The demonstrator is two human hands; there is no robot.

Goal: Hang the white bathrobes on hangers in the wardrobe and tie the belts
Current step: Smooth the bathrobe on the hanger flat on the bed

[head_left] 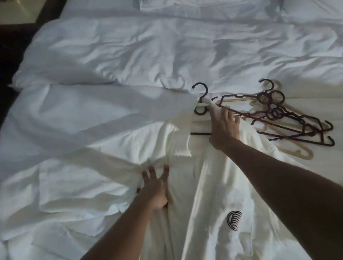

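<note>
Bathrobe, white with a dark emblem on the chest, lies spread front-up on the bed, probably because a flat surface makes it easier to dress on a hanger than the wardrobe rail, which is out of view. Beside its collar a pile of spare hangers waits within reach. One dark hanger sits at the neck. Right hand grasps the collar there; left hand presses flat, fingers extended, steadying the cloth
</note>
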